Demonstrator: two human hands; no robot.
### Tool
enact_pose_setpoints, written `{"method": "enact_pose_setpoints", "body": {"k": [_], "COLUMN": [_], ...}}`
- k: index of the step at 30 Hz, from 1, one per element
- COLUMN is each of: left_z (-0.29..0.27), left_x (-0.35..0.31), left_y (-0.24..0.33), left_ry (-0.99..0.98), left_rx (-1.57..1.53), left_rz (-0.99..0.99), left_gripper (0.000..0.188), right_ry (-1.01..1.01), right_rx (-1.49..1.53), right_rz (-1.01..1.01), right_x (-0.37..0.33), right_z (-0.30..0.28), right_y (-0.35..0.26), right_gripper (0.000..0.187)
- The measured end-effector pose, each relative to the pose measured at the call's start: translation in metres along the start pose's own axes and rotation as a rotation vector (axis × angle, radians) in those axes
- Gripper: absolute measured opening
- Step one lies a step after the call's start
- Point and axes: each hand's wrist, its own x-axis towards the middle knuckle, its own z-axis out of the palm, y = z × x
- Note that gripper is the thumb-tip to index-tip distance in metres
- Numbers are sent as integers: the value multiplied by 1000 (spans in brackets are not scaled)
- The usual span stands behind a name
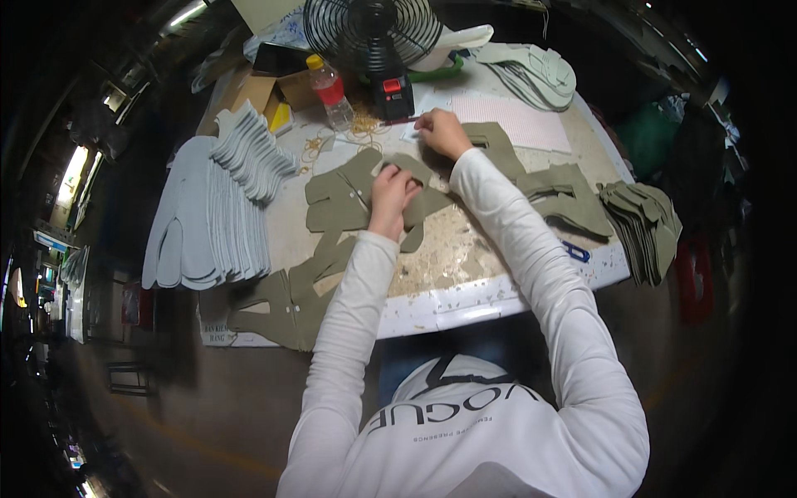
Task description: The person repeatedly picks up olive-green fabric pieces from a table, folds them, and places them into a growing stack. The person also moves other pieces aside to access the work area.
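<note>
My left hand (392,199) is closed, its bent fingers gripping an olive-green cut fabric piece (427,199) at the middle of the table. Under and beside it lies another olive piece (336,199) with slits and small pale marks. Farther back, my right hand (444,134) has its fingers pinched together at the end of a thin dark-red pen-like stick (398,122). More olive pieces (573,199) lie under and beyond my right forearm. Another olive piece (278,311) spreads over the near left table edge, left of my left forearm.
Stacks of grey-blue cut pieces (199,216) stand at the left. Behind are a bottle (330,95), loose rubber bands (364,126) and a black fan (374,37). An olive stack (643,224) overhangs the right edge, near a blue cutter (575,251). Pale pieces (535,75) lie back right.
</note>
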Motion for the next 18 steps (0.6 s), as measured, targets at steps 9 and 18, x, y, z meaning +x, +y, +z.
{"method": "enact_pose_setpoints", "body": {"k": [9, 18], "left_z": [4, 4], "left_x": [-14, -15], "left_y": [11, 10], "left_ry": [47, 34], "left_rx": [-90, -66], "left_rz": [-28, 13], "left_gripper": [6, 4], "right_ry": [-182, -184], "right_rx": [42, 17], "right_rz": [-178, -180], "right_x": [-12, -16], "right_z": [0, -2], "right_y": [1, -10], "right_gripper": [39, 45]}}
